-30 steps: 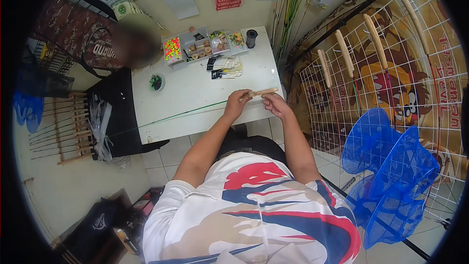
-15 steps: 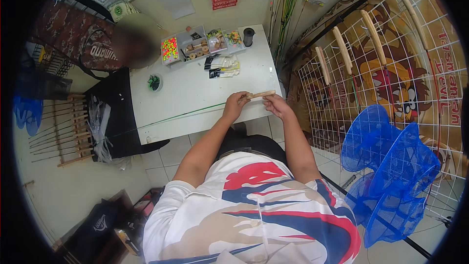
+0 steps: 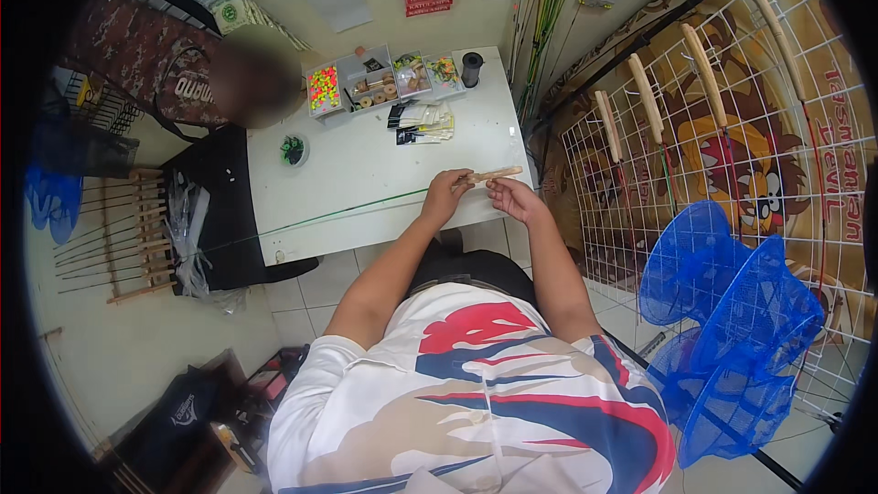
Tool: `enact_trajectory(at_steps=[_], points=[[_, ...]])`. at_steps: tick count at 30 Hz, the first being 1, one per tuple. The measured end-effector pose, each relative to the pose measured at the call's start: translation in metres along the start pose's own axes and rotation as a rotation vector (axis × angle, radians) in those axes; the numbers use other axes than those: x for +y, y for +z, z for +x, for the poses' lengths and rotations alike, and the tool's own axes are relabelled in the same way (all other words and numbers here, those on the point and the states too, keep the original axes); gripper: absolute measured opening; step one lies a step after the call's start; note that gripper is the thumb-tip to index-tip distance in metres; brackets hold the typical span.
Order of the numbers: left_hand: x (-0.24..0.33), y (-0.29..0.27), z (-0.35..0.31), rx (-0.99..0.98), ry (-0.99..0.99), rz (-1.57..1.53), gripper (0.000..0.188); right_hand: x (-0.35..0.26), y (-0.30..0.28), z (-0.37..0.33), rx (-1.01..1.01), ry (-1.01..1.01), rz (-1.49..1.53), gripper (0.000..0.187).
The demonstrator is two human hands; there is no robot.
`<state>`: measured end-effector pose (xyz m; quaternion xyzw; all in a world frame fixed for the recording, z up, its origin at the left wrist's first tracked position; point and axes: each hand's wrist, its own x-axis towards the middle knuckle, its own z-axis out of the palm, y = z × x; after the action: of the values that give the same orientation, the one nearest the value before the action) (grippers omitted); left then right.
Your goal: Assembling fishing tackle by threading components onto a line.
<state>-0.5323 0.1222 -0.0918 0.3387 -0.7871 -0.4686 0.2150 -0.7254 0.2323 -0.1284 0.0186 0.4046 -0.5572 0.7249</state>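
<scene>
Both hands are meeting at the near edge of the white bench [image 3: 366,174], the left hand [image 3: 445,197] and right hand [image 3: 514,199] each pinching, it seems, the pale wooden handle [image 3: 494,174], its long axis running left-right between them.

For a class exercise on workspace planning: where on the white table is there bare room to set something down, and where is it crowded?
The white table is bare in its middle, between the small green dish and the left hand, above the thin green rod. The far edge is crowded: compartment boxes, black spool, packets.
</scene>
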Motion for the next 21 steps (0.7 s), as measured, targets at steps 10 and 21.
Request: enact_trajectory(at_steps=[10, 21], points=[[0.000, -0.003, 0.001, -0.009, -0.016, 0.004, 0.030, 0.001, 0.002, 0.000, -0.043, 0.081, 0.179, 0.015], [-0.006, -0.005, 0.005, -0.034, -0.077, 0.033, 0.034, 0.002, 0.020, -0.001, 0.784, -0.638, -0.738, 0.019]])
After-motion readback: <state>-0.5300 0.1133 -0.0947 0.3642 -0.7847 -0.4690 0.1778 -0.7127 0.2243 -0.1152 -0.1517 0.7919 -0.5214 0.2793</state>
